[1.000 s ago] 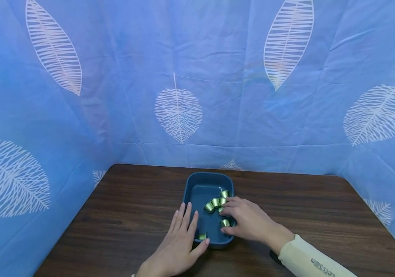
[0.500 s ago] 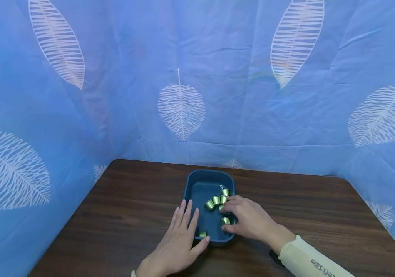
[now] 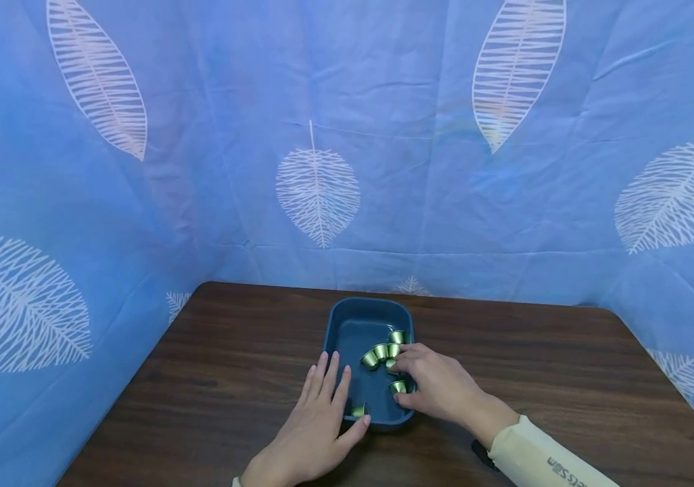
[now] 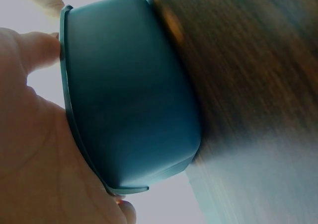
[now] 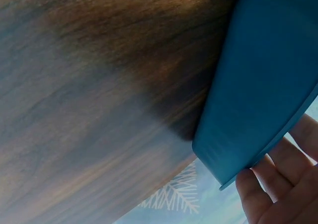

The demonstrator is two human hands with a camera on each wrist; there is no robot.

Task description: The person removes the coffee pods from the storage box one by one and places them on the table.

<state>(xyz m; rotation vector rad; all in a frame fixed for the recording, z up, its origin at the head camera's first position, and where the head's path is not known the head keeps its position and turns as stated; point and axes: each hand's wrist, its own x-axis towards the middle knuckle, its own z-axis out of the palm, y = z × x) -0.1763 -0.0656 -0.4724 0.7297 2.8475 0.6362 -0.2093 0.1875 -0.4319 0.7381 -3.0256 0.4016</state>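
A dark blue rectangular bin [image 3: 338,318] stands on the table with several small green metallic coffee capsules [image 3: 369,360] inside. My left hand [image 3: 310,433] lies with straight fingers across the bin's near left corner. One capsule [image 3: 358,410] is beside its thumb. In the left wrist view the palm touches the bin's rim [image 4: 69,95]. My right hand [image 3: 438,382] reaches over the right rim, fingers spread and slightly bent. Its fingertips are at one capsule [image 3: 391,364], its thumb beside another capsule [image 3: 398,387]. In the right wrist view the bin wall hides the fingertips.
The bin sits on a dark wood table [image 3: 231,365]. A blue cloth [image 3: 383,203] with white leaf prints hangs behind and at both sides. A small black object [image 3: 482,454] is partly hidden under the right sleeve [image 3: 542,453].
Both hands and the capsules hold almost the same places. The whole head view shifts slightly.
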